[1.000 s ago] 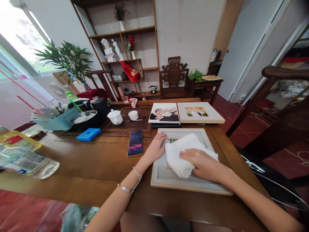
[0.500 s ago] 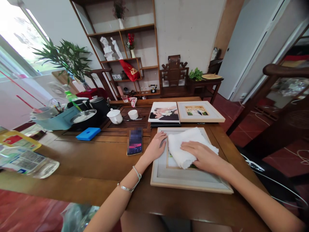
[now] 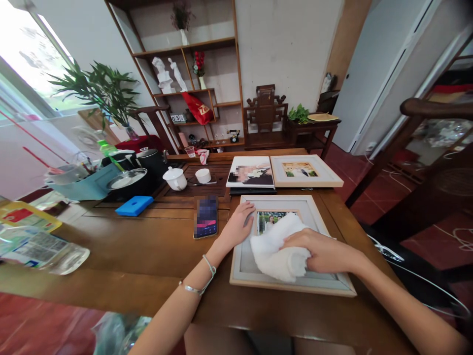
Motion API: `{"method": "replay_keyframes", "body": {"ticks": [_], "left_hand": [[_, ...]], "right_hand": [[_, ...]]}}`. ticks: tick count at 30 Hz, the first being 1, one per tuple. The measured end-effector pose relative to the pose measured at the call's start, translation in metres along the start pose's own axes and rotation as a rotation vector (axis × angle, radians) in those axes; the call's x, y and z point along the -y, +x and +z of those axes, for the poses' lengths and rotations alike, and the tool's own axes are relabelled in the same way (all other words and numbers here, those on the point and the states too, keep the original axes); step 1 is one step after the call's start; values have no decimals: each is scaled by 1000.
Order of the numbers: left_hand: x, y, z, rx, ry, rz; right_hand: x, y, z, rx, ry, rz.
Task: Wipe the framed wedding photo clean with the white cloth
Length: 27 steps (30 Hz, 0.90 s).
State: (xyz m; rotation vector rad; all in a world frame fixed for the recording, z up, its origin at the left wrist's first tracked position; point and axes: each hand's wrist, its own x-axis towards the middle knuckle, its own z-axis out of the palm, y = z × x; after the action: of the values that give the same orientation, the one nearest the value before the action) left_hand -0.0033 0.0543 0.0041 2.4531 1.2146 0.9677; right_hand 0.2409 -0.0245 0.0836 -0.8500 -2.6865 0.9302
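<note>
A picture frame with a pale wooden border lies flat on the table in front of me. My left hand rests on its left edge, fingers stretched out and holding nothing. Bunched in my right hand is a white cloth, pressed against the lower middle of the frame. The photo inside shows at its upper part; the cloth and hand cover the rest. A phone lies left of the frame, close to my left forearm.
Behind the frame lie a photo panel and another framed picture. Leftward are a white lidded cup, a small white cup, a blue block and plastic bottles. A dark wooden chair stands at the right.
My right hand has moved down towards me and gathered up the cloth, which lay spread out before. The photo's upper part is now uncovered. My left hand has stayed put.
</note>
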Motion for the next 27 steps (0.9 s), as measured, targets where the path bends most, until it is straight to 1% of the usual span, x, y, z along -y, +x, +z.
{"method": "replay_keyframes", "body": {"ticks": [1,3,7,9,11,14,18,21,23,24,27], "left_hand": [[0,0,0,5,3,-1],[-1,0,0,16,4,-1],[-1,1,0,20,4,-8],[-1,1,0,9,2,-18],[-1,1,1,3,-6,-21],[-1,1,1,5,-15,-15],[1,0,1,2,-27,-6],[1,0,1,3,-24,-10],[1,0,0,10,-22,-10],[1,0,0,12,-22,-9],[0,1,0,9,-14,-6]], "right_hand": [[-2,0,-1,-8,5,12],[-6,1,0,-66,-26,26],[-24,7,14,-253,-232,47],[-32,11,21,-311,-328,87],[-35,13,26,-317,-392,118],[-26,14,26,-265,-421,110],[-2,9,21,-148,-287,-2],[3,5,16,-86,-191,-68],[-3,4,13,-103,-191,-68],[-8,4,13,-134,-214,-51],[-28,8,14,-273,-344,43]]}}
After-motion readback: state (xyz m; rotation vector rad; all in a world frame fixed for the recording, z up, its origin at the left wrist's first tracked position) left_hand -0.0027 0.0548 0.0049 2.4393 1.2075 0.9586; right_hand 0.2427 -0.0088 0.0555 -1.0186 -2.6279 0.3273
